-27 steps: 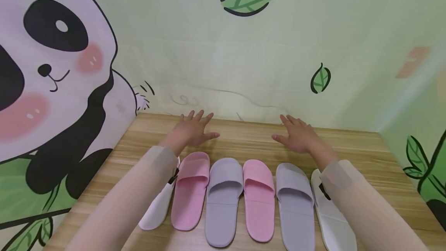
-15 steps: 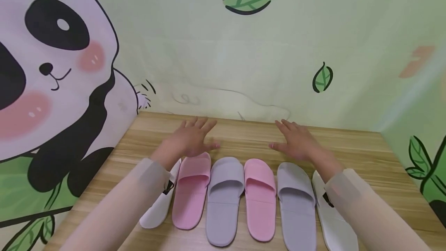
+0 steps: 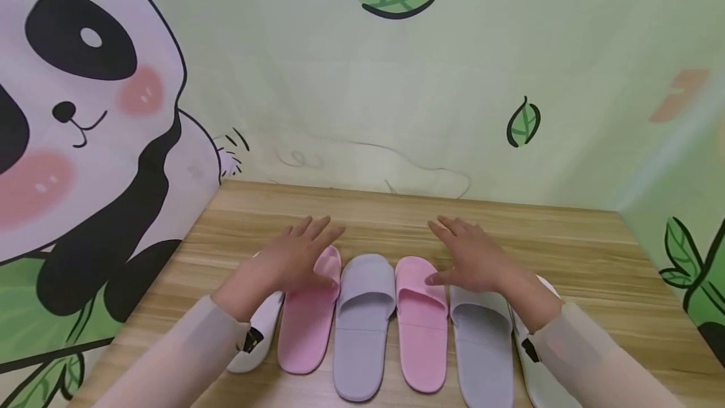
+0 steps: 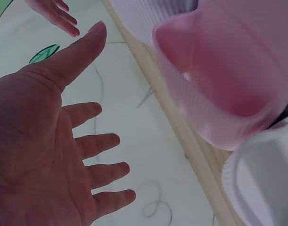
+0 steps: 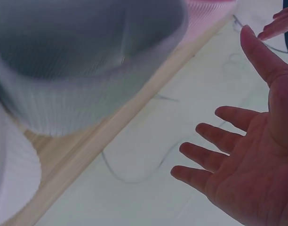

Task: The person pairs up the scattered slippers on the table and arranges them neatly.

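Observation:
In the head view my left hand (image 3: 283, 263), fingers spread, is over the front of the left pink slipper (image 3: 306, 335), partly covering it. A white slipper (image 3: 257, 339) lies half hidden under that wrist. My right hand (image 3: 476, 260) spreads above the right grey slipper (image 3: 484, 342), its thumb over the edge of the right pink slipper (image 3: 421, 345). Between the two pink ones lies another grey slipper (image 3: 361, 339). The right white slipper (image 3: 546, 364) is mostly behind the right forearm. Both wrist views show straight fingers and bare palms, apart from the slippers.
The slippers stand in a row on a wood-grain tabletop (image 3: 391, 209), toes towards the back. A pale green wall cloth (image 3: 340, 99) with leaf prints rises at the back edge. A printed panda (image 3: 102, 118) covers the left wall.
Both hands have drawn back from the rear of the tabletop towards me and are now over the slippers' toe ends. The slippers have not moved.

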Motion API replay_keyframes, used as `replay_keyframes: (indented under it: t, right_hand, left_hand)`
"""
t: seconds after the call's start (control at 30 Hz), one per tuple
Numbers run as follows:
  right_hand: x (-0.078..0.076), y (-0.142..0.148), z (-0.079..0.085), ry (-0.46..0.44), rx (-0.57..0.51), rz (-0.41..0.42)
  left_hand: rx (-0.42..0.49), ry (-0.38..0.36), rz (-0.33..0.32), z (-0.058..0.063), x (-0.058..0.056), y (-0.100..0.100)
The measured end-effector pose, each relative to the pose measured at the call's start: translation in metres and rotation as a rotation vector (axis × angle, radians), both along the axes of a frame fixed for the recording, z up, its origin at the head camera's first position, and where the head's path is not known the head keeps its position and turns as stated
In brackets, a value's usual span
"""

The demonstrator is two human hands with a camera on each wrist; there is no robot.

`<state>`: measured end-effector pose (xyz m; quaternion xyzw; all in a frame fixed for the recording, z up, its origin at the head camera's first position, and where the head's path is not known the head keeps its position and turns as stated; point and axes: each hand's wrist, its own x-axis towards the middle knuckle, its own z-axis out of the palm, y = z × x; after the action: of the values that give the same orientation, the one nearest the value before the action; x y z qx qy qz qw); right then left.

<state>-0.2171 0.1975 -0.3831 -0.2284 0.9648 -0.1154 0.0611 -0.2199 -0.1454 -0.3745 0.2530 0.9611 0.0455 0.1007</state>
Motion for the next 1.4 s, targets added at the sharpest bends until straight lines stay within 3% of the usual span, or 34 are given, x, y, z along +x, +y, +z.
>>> replay_keyframes:
  t: [0.33,0.57,0.73,1.1,1.4]
  right_hand:
    - [0.026,-0.014,-0.014,0.048,0.004,0.073]
    - [0.048,-0.022,-0.022,-0.031,-0.035,0.086]
    - [0.062,-0.029,-0.027,-0.055,-0.059,0.091]
    - [0.083,-0.041,-0.042,-0.104,-0.042,0.101]
    - [0.088,-0.044,-0.052,-0.049,0.020,0.129]
  left_hand:
    - [0.051,-0.024,-0.006,-0.009,0.035,-0.009]
    - [0.050,-0.056,-0.016,-0.016,0.057,-0.009]
    - [0.011,-0.018,-0.024,-0.024,0.069,-0.010]
    - [-0.017,-0.023,-0.027,-0.040,0.076,-0.012]
    - [-0.007,0.001,-0.035,-0.047,0.075,-0.013]
